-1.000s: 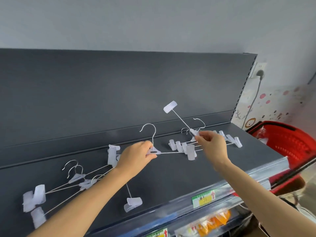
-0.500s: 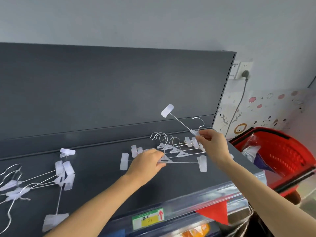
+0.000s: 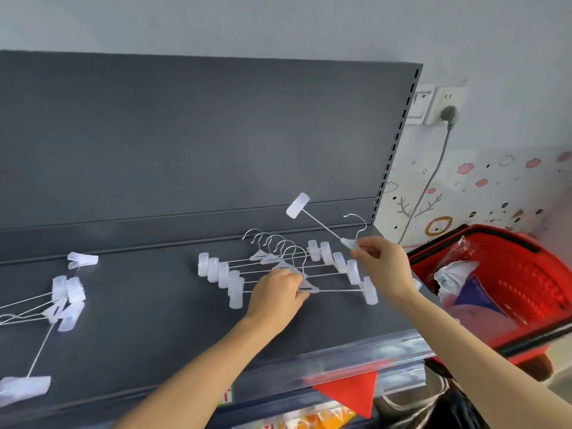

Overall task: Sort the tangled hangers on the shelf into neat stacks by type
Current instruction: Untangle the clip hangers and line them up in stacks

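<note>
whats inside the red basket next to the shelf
In the red basket a crumpled clear plastic bag and something dark blue show. Whatever is deeper down is covered by them and the rim.

Left hand (image 3: 278, 297) reaches forward, fingers curled down; right hand (image 3: 382, 266) raised, apparently pinching.

two bare arms reach in from the bottom edge of the view, both uncovered as far as they show, with no sleeve or cuff on either. the left hand (image 3: 277, 300) and the right hand (image 3: 383, 270) are bare too: no gloves, no rings on the fingers that show, no watch or band at either wrist. the forearms are slim and smooth, without marks. fingernails are too small and blurred to make out
</note>
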A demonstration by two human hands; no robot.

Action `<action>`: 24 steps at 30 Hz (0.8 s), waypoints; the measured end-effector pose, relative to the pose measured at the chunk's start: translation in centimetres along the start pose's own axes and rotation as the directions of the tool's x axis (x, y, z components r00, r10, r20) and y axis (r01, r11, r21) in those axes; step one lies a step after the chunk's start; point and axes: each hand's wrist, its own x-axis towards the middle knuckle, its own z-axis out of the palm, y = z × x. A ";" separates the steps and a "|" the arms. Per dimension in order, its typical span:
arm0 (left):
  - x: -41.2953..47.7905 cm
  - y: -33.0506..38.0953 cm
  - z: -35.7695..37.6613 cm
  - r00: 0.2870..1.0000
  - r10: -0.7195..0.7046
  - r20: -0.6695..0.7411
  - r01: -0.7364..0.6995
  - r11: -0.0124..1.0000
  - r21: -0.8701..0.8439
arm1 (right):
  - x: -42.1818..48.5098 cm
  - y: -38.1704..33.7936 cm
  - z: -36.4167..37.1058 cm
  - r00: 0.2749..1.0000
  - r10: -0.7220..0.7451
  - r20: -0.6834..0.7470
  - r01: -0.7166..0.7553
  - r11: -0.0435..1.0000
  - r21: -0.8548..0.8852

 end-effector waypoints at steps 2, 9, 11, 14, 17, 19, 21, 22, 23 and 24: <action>0.4 0.0 0.7 1.000 0.011 -0.002 -0.011 1.000 0.017 | 0.2 0.5 -0.3 1.000 0.006 0.003 -0.006 1.000 0.000; 1.4 -0.1 3.0 0.999 -0.038 0.000 0.038 0.999 -0.016 | 0.8 1.8 -0.9 1.000 0.007 0.006 -0.008 1.000 0.003; 1.5 -0.1 3.3 0.999 -0.053 -0.005 0.052 0.998 -0.046 | 0.9 2.0 -0.8 1.000 0.008 0.014 -0.008 1.000 0.001; 1.5 -0.3 3.4 0.997 -0.077 -0.016 0.075 0.994 -0.077 | 0.9 2.0 -0.4 0.999 0.006 0.038 -0.006 1.000 -0.007; 1.5 -0.4 3.4 0.993 -0.110 -0.046 0.105 0.990 -0.094 | 0.9 2.0 -0.2 0.999 -0.004 0.053 0.005 1.000 -0.016; 1.7 -0.4 3.5 0.990 -0.120 -0.070 0.113 0.989 -0.097 | 0.9 2.0 -0.1 0.998 -0.010 0.057 0.012 1.000 -0.018; 1.7 -0.5 3.6 0.990 -0.116 -0.082 0.110 0.991 -0.074 | 0.9 1.9 -0.1 0.998 -0.018 0.058 0.019 1.000 -0.023; 1.8 -0.5 3.6 0.990 -0.110 -0.084 0.106 0.993 -0.052 | 0.9 1.9 0.0 0.998 -0.018 0.057 0.019 0.999 -0.026; 1.7 -0.6 3.6 0.991 -0.105 -0.088 0.102 0.994 -0.036 | 0.8 1.9 0.0 0.998 -0.017 0.055 0.019 0.999 -0.027; 1.7 -0.7 3.6 0.991 -0.101 -0.092 0.099 0.995 -0.034 | 0.8 2.0 0.1 0.998 -0.019 0.052 0.020 0.999 -0.030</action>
